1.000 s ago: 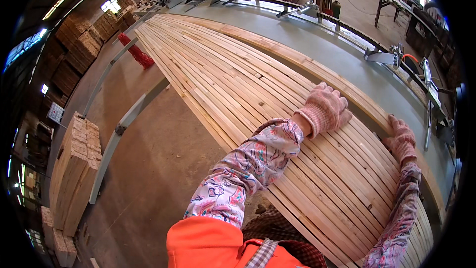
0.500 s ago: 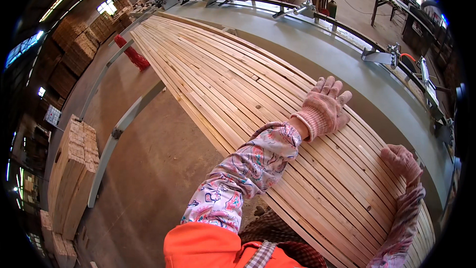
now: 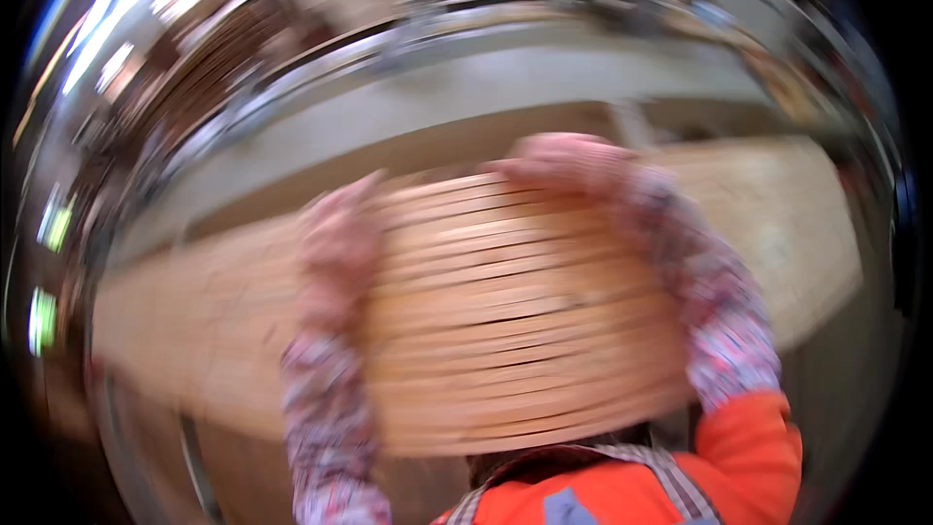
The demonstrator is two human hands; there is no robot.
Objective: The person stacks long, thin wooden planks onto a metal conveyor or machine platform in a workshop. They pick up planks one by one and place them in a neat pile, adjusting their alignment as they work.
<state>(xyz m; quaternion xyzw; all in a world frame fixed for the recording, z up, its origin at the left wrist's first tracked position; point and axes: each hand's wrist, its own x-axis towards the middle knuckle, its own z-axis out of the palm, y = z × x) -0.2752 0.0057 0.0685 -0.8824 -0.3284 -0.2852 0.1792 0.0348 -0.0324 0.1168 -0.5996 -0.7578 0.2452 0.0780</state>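
A wide layer of long, pale wooden strips (image 3: 505, 282) lies side by side in front of me, with narrow dark gaps between some of them. My left hand (image 3: 342, 243), in a pinkish knit glove, rests on the strips, its fingertips at their far edge. Further right, my right hand (image 3: 573, 163), gloved the same way, bends over that far edge. Motion smears the fingers of both hands, so their grip cannot be made out. Patterned sleeves cover both forearms.
Beyond the strips runs a long grey machine bed (image 3: 466, 87) with a blurred rail (image 3: 389, 39) along its far side. Stacked timber (image 3: 209, 34) shows at the far left. A grey metal support bar (image 3: 199, 467) stands below the strips at the near left.
My view has swung to the right and blurred. My left hand, spread flat on the strips before, is now at their far edge. Both hands now reach that edge, facing me.
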